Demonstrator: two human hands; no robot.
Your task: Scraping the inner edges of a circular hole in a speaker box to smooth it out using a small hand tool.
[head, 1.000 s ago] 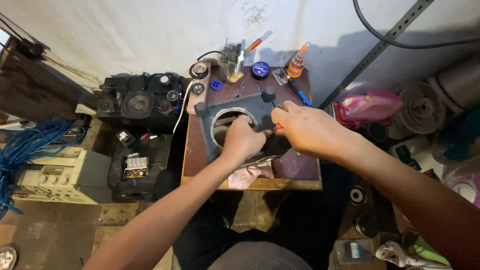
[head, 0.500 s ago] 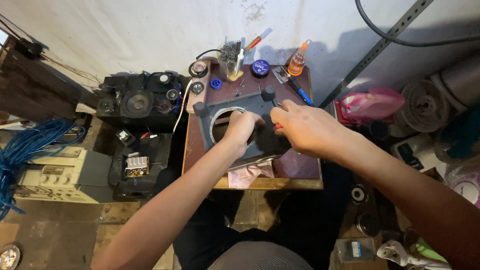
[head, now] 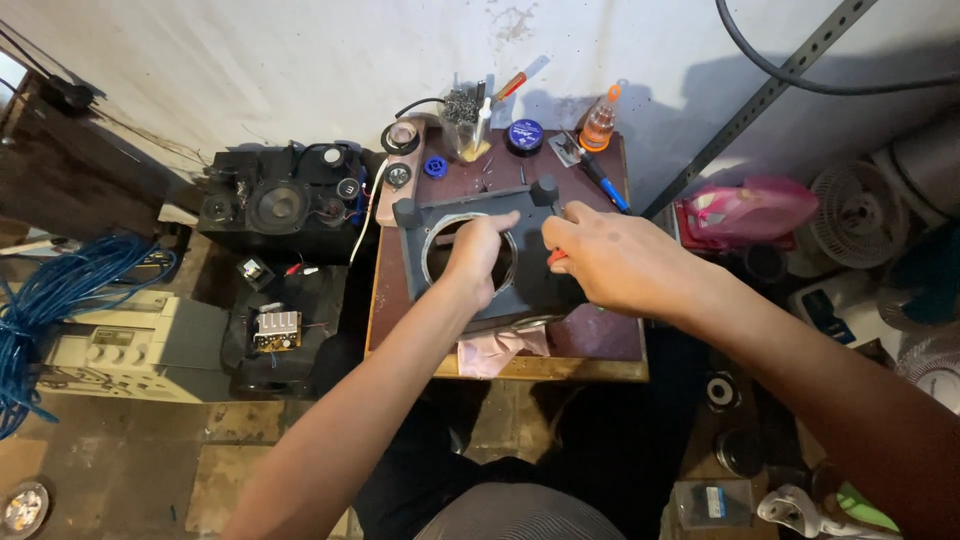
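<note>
Nearest of all, the person's two bare arms reach out over a dark lap toward a small brown table (head: 600, 345). A pink cloth (head: 495, 350) hangs at the near edge of the table. On the table lies a flat dark grey panel (head: 540, 290) with a big round hole in it and short round posts at its far corners. The left hand (head: 478, 255) rests on the panel at the hole, its fingers curled and one finger pointing toward the far edge. The right hand (head: 615, 262) is just to the right of it, over the panel, with its fingers closed around a tool with a red handle (head: 556, 256); only a bit of the handle shows. Farther back on the table stand a cup full of tools (head: 465, 125), a round blue tin (head: 524, 136), a small bottle with an orange cap (head: 600, 120) and a roll of tape (head: 402, 138). On the floor to the left sit a black speaker box (head: 275, 205), a beige machine (head: 120, 345) and a bunch of blue cable (head: 60, 300). To the right lies a pink iron (head: 750, 210) near a white fan (head: 855, 215). A white wall (head: 300, 70) is farthest away.
</note>
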